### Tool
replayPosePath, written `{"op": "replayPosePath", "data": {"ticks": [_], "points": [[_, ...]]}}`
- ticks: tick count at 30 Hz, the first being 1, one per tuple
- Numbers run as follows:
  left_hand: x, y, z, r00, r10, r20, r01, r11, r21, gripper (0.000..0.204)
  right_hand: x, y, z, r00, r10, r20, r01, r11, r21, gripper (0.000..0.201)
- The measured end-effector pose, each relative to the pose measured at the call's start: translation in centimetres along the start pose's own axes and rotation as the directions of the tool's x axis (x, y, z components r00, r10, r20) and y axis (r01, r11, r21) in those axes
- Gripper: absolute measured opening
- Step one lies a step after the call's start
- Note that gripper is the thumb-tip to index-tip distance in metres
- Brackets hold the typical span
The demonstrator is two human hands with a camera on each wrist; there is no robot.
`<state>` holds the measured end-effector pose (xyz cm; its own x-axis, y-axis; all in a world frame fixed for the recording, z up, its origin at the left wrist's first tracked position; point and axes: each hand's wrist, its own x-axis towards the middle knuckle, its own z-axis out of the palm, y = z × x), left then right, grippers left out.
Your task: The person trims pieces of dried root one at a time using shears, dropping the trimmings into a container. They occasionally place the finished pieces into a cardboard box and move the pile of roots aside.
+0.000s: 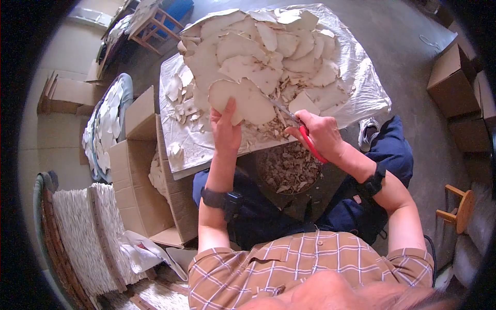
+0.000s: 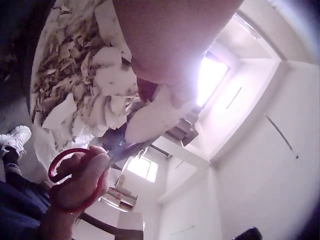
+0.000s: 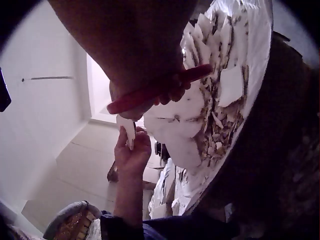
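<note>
My left hand (image 1: 226, 129) pinches a large pale, flat slice (image 1: 249, 99) with a notched, lobed outline, thumb lying on its upper face. My right hand (image 1: 321, 133) grips scissors with red handles (image 1: 313, 146), their metal blades at the slice's right edge. In the left wrist view, fingers pass through the red loops (image 2: 56, 161), and the slice (image 2: 152, 120) hangs from the left hand. Beneath and beyond both hands, a heap of similar pale slices (image 1: 243, 49) with brownish edges covers much of the table. Brown-edged trimmings (image 1: 279, 126) lie close under the blades.
White plastic sheeting (image 1: 361, 77) covers the table. Below its front edge, between the knees, stands a round container of scraps (image 1: 289, 170). An open cardboard box (image 1: 137, 191) is at the left, near trays of pale slices (image 1: 106, 124). A wooden stool (image 1: 462, 209) stands at the right.
</note>
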<state>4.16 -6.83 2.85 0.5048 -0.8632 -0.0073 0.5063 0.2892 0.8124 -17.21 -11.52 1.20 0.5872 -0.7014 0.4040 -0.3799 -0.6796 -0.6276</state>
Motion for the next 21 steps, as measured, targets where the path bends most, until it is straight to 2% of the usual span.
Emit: {"op": "replayPosePath", "data": {"ticks": [4,6,7,9,12,15,19,21], "points": [[-0.2,-0.1,-0.4,1.000,-0.009,-0.001,0.009,1.000,0.023,0.027,-0.3,0.3,0.4,0.999,0.023,0.047,-0.021,0.999,-0.044,0.030],[-0.4,0.0,-0.4,0.995,-0.074,-0.060,0.074,0.997,0.009,0.028,-0.3,0.2,0.5,0.999,0.016,0.030,-0.016,1.000,-0.021,0.029],[-0.4,-0.1,-0.5,0.996,-0.072,-0.061,0.073,0.997,0.010,0.028,-0.3,0.2,0.6,0.999,0.015,0.029,-0.015,1.000,-0.019,0.029],[-0.2,-0.3,-0.8,0.986,-0.166,-0.036,0.165,0.986,-0.030,0.030,-0.2,0.3,0.7,0.999,0.011,0.035,-0.011,1.000,-0.003,0.029],[-0.1,-0.5,-1.0,0.980,-0.199,-0.010,0.198,0.979,-0.045,0.030,-0.1,-0.2,0.6,1.000,-0.027,0.003,0.027,1.000,0.009,0.031],[-0.1,-0.7,-1.0,0.977,-0.213,-0.011,0.213,0.976,-0.038,0.030,0.0,-0.3,0.6,1.000,-0.006,-0.006,0.006,0.999,-0.051,0.035],[-0.3,-1.0,-0.7,0.979,-0.205,0.000,0.205,0.978,-0.048,0.029,0.0,-0.2,0.4,0.999,0.033,0.043,-0.032,0.999,-0.033,0.038],[0.0,-1.5,-1.5,0.945,-0.325,0.034,0.327,0.936,-0.129,0.029,-0.1,-0.2,0.5,0.999,-0.034,0.001,0.034,0.999,-0.007,0.039]]}}
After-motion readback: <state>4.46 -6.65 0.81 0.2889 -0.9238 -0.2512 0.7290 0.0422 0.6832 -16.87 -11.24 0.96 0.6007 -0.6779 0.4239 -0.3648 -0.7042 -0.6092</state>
